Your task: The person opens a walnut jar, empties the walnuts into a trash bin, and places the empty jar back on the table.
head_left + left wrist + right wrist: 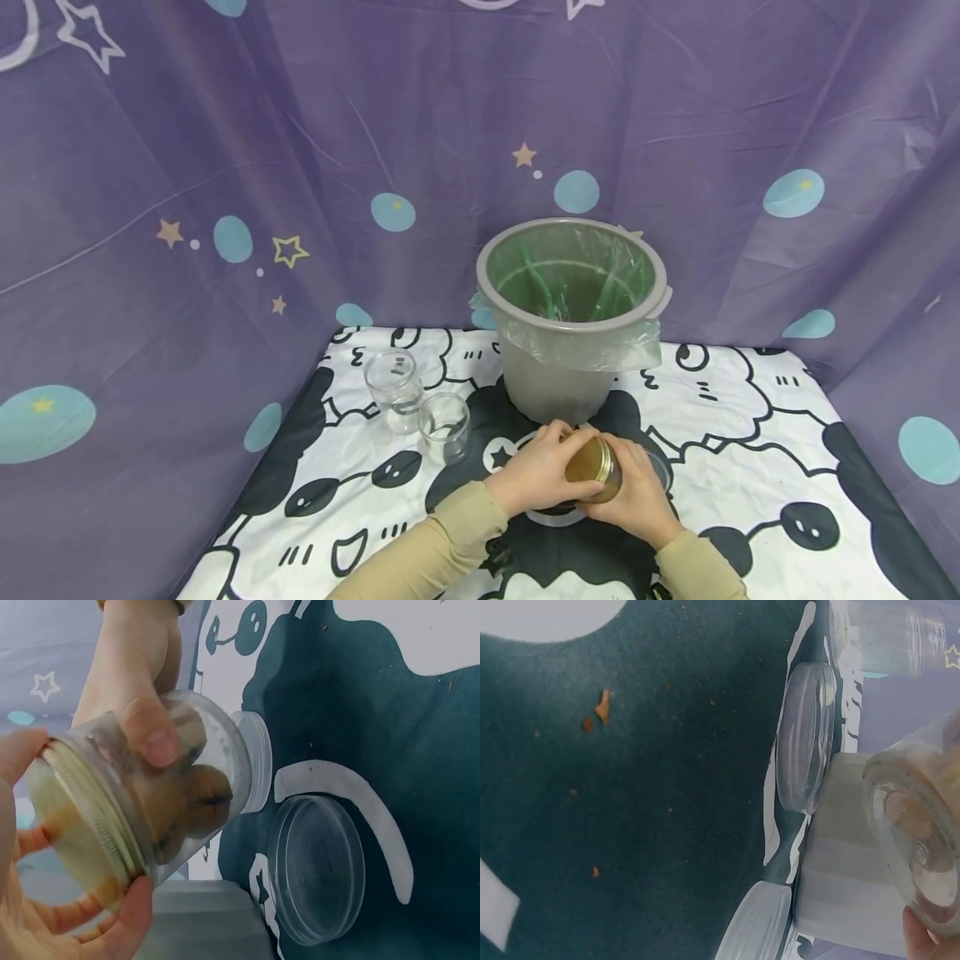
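Observation:
Between both hands is a clear jar [187,776] with a gold-rimmed lid [94,814], tilted on its side above the table. Brown lumps [206,799] lie inside it, seen through the wall. My left hand [543,471] grips the lid end, fingers and thumb spread around its rim. On the jar's body, my right hand [633,492] holds on with its thumb along the side. The jar's round base [915,832] faces the right wrist view, a fingertip at its edge.
A grey bin [558,375] with a clear liner stands just behind the hands. Two clear open jars [393,390] stand left of it. Clear round lids [319,874] lie on the patterned cloth near the bin. Brown crumbs [603,706] are scattered on the dark part of the cloth.

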Demonstrator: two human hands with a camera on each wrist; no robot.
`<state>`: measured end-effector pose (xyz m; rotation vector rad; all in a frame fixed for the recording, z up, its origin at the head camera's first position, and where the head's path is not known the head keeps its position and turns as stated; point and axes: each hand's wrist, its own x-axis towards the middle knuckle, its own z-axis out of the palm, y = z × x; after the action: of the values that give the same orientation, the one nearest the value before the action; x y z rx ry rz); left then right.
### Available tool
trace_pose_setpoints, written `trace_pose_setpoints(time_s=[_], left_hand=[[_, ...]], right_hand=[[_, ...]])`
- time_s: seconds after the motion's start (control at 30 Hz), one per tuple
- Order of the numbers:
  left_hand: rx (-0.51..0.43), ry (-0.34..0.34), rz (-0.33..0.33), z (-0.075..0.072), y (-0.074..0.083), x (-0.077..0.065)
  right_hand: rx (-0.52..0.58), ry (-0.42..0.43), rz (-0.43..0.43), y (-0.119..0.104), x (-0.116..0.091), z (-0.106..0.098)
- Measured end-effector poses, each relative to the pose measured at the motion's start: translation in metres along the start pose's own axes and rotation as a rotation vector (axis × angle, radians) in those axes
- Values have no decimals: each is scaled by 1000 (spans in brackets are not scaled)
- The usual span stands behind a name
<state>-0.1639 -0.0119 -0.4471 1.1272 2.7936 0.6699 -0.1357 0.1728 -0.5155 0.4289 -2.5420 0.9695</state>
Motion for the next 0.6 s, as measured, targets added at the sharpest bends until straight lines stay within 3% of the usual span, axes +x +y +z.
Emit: trace_pose_setpoints(time_s=[0.17, 0.3, 0.4, 0.6], left_hand=[[13, 6, -38, 1, 2, 1], [1, -32, -5, 0, 0, -1], [-6, -41, 69, -2, -4, -2], [21, -38, 279, -4, -11, -3]], right_hand=[[5, -17, 7, 1, 1, 0], [14, -25, 5, 2, 0, -1], [9, -14, -15, 3, 0, -1], [-6, -12, -58, 7, 0, -1]])
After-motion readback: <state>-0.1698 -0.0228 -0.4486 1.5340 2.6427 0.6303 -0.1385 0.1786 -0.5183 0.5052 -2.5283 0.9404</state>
